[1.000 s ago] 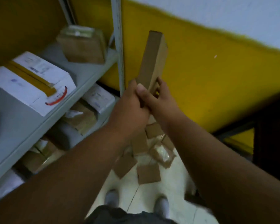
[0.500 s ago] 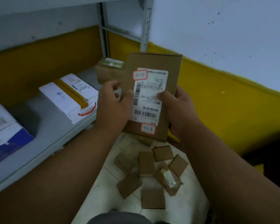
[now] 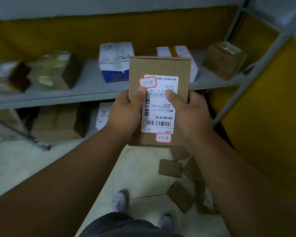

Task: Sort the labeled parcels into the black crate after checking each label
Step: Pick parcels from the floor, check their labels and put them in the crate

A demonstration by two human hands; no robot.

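A flat brown cardboard parcel (image 3: 159, 67) is held upright in front of me, its white shipping label (image 3: 161, 113) with barcodes and two red-edged stickers facing me. My left hand (image 3: 125, 113) grips its left edge with the thumb on the label. My right hand (image 3: 188, 113) grips the right edge, thumb also on the label. Several small brown parcels (image 3: 169, 168) lie on the pale floor below. The black crate is not in view.
A grey metal shelf (image 3: 92, 93) runs across behind the parcel, carrying white-and-blue boxes (image 3: 115, 64) and brown cartons (image 3: 224, 59). More cartons (image 3: 56, 122) sit on the lower level. A yellow wall (image 3: 266, 117) stands to the right. My shoes (image 3: 120, 200) are on the floor.
The parcel was edge-on a second ago, then was turned label-side to me. My view has swung left to face the shelf; both hands keep their hold.
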